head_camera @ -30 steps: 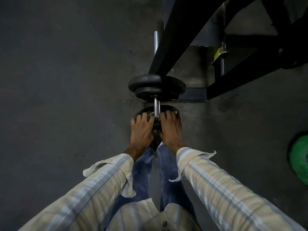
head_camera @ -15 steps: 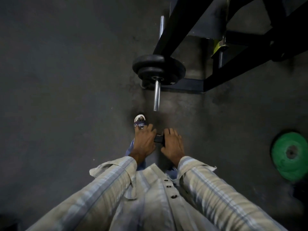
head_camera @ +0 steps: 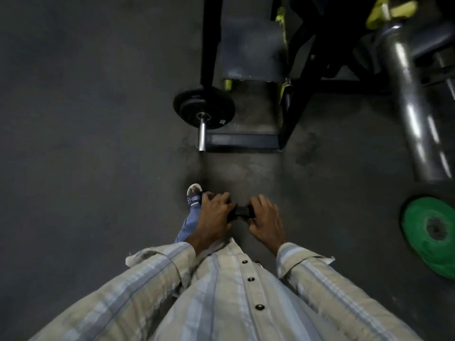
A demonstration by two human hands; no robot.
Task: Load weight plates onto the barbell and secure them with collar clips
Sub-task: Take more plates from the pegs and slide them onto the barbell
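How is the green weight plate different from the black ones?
The green plate lies flat on the floor, off any bar; the black plates stand upright, threaded on the barbell. The green plate is bright, the black plates dull dark. Both are round with a center hole.

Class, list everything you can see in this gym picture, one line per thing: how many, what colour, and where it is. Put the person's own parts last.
Black weight plates: looks like two, black, stacked on the barbell sleeve, upper centre.
Barbell sleeve: one, silver, bare end sticking out of the plates toward the person.
Collar clip: one, black, held between both hands, off the bar.
Green plate: one, green, flat on the floor, right edge.
Bench frame: one, black with yellow-green parts, upper centre.
Metal tube: one, grey, upper right.
Floor: dark grey.
Sandal: one, dark blue and white, on the foot beside the left hand.
Left hand: grips the clip.
Right hand: grips the clip.
Sleeves: two, beige and blue striped, bottom.
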